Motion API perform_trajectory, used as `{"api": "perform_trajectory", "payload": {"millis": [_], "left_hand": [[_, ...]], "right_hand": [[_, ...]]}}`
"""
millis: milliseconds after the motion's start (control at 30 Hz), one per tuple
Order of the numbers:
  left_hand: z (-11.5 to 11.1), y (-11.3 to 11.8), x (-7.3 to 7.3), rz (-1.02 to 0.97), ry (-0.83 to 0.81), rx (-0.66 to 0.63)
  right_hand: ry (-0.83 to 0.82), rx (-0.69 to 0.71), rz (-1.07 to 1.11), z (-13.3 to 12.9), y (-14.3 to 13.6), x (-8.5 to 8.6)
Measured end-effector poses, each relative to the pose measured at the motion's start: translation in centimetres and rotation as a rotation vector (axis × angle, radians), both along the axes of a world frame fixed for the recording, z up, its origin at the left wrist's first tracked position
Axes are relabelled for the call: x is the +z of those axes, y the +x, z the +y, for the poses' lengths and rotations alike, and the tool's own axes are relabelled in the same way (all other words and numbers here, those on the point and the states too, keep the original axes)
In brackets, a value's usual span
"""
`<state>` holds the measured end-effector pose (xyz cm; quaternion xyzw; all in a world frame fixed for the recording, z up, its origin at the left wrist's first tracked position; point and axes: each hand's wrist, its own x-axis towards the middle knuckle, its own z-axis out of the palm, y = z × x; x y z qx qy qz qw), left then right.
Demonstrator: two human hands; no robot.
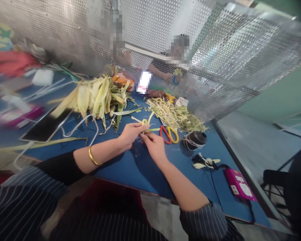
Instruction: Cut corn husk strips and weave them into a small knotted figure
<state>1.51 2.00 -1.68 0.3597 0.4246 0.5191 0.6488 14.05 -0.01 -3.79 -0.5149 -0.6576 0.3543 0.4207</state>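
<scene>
Over the middle of the blue table, my left hand [132, 133] pinches a small looped piece of pale yellow-green husk strip [144, 122]. My right hand [154, 144] meets it from the right, fingers closed at the lower end of the same piece, their tips touching the left hand's. Loose strip ends stick out above and to the right. Just right of the hands lie scissors with red and yellow handles [174, 134]. Behind them is a heap of shredded husk [173, 115]. A larger bunch of whole husks [97, 97] lies at the back left.
A dark thread spool [194, 140] stands right of the scissors. Farther right are a small strip-wrapped item [206, 163] and a magenta box [239, 184]. A black tablet [47, 125] with a white cable lies left. A perforated metal screen [153, 36] borders the back, with people beyond.
</scene>
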Motion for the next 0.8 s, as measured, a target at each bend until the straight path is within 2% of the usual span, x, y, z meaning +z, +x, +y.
{"api": "perform_trajectory", "payload": {"millis": [100,233,333,533,633,733,800], "left_hand": [[0.0,0.1,-0.1,0.027,0.005,-0.011],[0.7,-0.5,-0.2,0.047,-0.012,0.068],[1.1,-0.8,-0.1,0.016,-0.022,0.077],[0.6,-0.5,-0.3,0.103,0.029,0.024],[0.0,-0.3,-0.3,0.156,0.034,-0.062],[-0.3,-0.4,-0.1,0.146,0.137,-0.183],[-0.3,-0.5,-0.1,0.122,0.179,-0.212]], "right_hand": [[-0.007,0.028,0.073,-0.2,-0.4,-0.1],[-0.047,0.158,0.067,-0.9,-0.2,0.7],[-0.131,0.248,0.082,-1.4,-0.2,1.1],[-0.179,0.153,0.119,-1.0,-0.5,0.4],[-0.191,0.097,0.183,-0.7,-0.5,-0.1],[-0.189,0.082,0.273,-0.6,-0.4,-0.3],[-0.185,0.081,0.312,-0.6,-0.3,-0.2]]}}
